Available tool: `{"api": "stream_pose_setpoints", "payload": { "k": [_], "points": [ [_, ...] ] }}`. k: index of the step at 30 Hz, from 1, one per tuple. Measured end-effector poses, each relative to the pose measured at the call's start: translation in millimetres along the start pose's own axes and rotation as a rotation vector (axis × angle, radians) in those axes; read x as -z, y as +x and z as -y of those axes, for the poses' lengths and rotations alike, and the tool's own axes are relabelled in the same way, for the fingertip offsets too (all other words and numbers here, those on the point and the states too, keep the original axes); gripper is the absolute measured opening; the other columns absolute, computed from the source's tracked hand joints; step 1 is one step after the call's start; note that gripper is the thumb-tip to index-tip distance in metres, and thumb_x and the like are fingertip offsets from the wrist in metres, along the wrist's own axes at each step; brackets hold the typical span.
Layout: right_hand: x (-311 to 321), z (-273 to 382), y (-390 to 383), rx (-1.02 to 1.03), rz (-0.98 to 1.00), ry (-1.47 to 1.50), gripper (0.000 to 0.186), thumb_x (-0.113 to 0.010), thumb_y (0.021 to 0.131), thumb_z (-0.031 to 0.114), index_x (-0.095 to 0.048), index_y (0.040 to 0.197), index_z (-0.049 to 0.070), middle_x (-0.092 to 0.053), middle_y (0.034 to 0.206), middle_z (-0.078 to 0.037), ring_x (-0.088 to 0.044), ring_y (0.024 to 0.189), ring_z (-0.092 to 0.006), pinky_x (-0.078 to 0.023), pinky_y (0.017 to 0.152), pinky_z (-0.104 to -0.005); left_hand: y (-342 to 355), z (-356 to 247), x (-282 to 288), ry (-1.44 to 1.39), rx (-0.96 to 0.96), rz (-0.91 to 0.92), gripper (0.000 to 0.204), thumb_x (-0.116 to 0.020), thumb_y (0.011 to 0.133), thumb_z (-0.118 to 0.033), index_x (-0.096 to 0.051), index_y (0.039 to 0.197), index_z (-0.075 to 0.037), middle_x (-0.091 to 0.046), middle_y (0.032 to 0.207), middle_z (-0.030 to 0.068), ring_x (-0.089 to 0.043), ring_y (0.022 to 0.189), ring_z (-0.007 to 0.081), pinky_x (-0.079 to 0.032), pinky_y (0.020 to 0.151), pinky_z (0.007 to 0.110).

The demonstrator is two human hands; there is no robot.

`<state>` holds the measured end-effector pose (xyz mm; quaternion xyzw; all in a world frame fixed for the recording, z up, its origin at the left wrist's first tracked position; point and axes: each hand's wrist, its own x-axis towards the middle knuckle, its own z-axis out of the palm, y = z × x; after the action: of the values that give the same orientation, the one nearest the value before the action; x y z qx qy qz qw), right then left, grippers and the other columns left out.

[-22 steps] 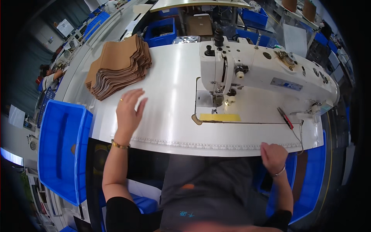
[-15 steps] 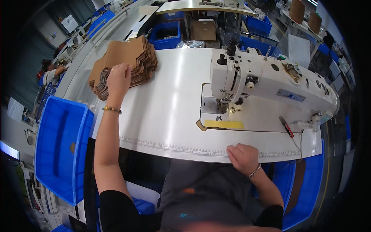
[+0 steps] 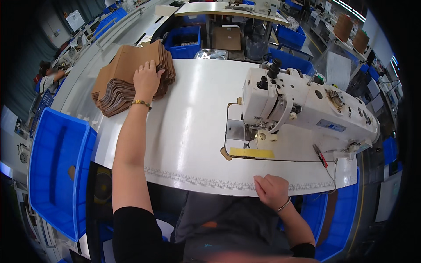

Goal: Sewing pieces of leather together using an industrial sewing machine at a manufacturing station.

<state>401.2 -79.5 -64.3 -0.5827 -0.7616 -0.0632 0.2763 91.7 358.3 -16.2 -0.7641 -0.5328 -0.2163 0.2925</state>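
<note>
My left hand (image 3: 146, 81) rests on a stack of tan-brown cut pieces (image 3: 125, 64) at the back left of the white tabletop (image 3: 184, 122), fingers apart on the top piece, thumb toward the stack's right side. My right hand (image 3: 270, 190) is loosely curled at the front edge near the printed ruler strip, with nothing visible in it. Beyond it stands a white sewing machine (image 3: 305, 103), with a yellow strip (image 3: 251, 153) by its needle plate and red-handled snips (image 3: 321, 155) to the right.
A blue bin (image 3: 59, 171) adjoins the table's left side; more blue bins (image 3: 341, 210) are below at the right. Behind are another worktable (image 3: 199, 8), blue crates (image 3: 183, 43) and a cardboard box (image 3: 226, 38). A co-worker (image 3: 47, 79) sits at the far left.
My left hand has risen from above the bare tabletop onto the brown stack. My right hand has moved left along the front edge, still curled. The view has shifted slightly.
</note>
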Motion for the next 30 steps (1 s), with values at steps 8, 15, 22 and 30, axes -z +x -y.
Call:
{"api": "stream_pose_setpoints", "payload": {
  "k": [8, 15, 22, 30],
  "points": [
    [-1.4, -4.4, -3.2, 0.013, -0.019, 0.023, 0.019, -0.078, 0.081, 0.012, -0.071, 0.099, 0.011, -0.052, 0.067, -0.002, -0.056, 0.055, -0.02, -0.044, 0.05, -0.0355, -22.5, 28.5, -4.7, 0.079, -0.152, 0.009, 0.041, -0.054, 0.105, -0.03, -0.063, 0.133, -0.001, -0.071, 0.129, 0.013, -0.069, 0.116, 0.0285, -0.055, 0.094, 0.037],
    [-1.0, -3.0, -4.2, 0.034, -0.003, 0.031, 0.021, -0.077, 0.079, 0.012, -0.072, 0.1, 0.011, -0.052, 0.071, -0.002, -0.058, 0.058, -0.0195, -0.046, 0.052, -0.0352, -61.1, 62.8, 40.4, -0.008, -0.167, 0.04, 0.04, -0.055, 0.105, -0.03, -0.064, 0.133, -0.002, -0.07, 0.132, 0.0119, -0.068, 0.119, 0.0291, -0.055, 0.098, 0.039],
    [-1.4, -1.9, -5.0, 0.029, -0.032, -0.01, 0.024, -0.077, 0.077, 0.012, -0.072, 0.1, 0.01, -0.052, 0.071, -0.002, -0.058, 0.059, -0.0189, -0.046, 0.053, -0.0352, -38.3, 45.4, 85.3, -0.213, 0.098, 0.242, 0.04, -0.055, 0.104, -0.043, -0.076, 0.109, -0.009, -0.074, 0.096, 0.0195, -0.071, 0.092, 0.0416, -0.056, 0.081, 0.049],
    [-1.2, -2.1, -1.9, 0.016, -0.027, 0.029, 0.021, -0.077, 0.079, 0.012, -0.071, 0.1, 0.01, -0.052, 0.07, -0.002, -0.058, 0.058, -0.0195, -0.046, 0.052, -0.035, -20.4, 73.8, 72.1, -0.365, 0.249, 0.262, 0.038, -0.058, 0.1, -0.038, -0.078, 0.094, -0.006, -0.073, 0.086, 0.0203, -0.07, 0.087, 0.0421, -0.054, 0.079, 0.05]
  ]
}}
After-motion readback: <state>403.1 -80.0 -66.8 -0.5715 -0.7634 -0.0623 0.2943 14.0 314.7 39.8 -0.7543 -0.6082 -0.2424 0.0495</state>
